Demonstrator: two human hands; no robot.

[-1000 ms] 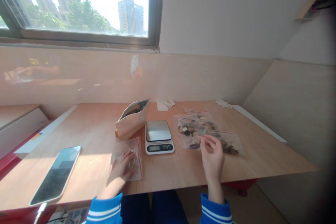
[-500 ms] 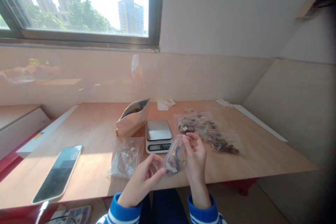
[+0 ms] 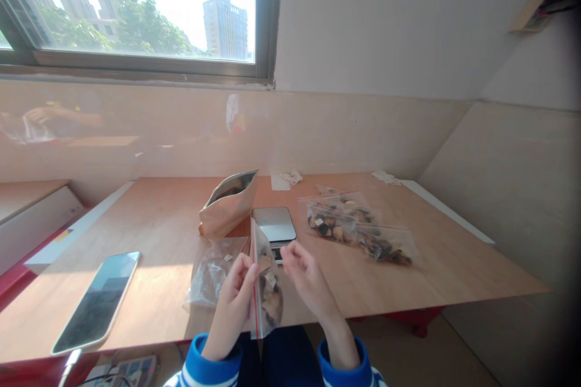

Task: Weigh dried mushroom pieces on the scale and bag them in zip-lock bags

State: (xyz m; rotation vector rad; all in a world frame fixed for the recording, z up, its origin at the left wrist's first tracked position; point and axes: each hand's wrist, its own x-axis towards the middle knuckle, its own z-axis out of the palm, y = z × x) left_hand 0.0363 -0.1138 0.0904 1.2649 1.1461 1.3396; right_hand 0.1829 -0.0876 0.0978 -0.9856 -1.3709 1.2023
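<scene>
My left hand [image 3: 236, 287] pinches the red-striped zip edge of a clear zip bag [image 3: 271, 299], which hangs upright over the table's front edge. Inside it are dark and pale dried slices and a small white packet. Just right of the bag, my right hand [image 3: 308, 275] has loosely bent fingers, with nothing visible in them. A digital kitchen scale [image 3: 275, 224] stands behind the bag, its display partly hidden. Left of my left hand lies a clear zip bag [image 3: 209, 278] with a small white packet. A brown stand-up pouch [image 3: 229, 208] gapes open beside the scale.
Several filled zip bags [image 3: 333, 224] lie at the right of the table [image 3: 454, 266]. A phone [image 3: 97, 302] rests at the left, near a white cable plug [image 3: 72, 358]. Crumpled white paper [image 3: 292, 177] lies at the back. A wall and window stand behind.
The held bag has moved left and turned upright, its zip edge now toward my left hand. My right hand has come away from the bag's top and moved left.
</scene>
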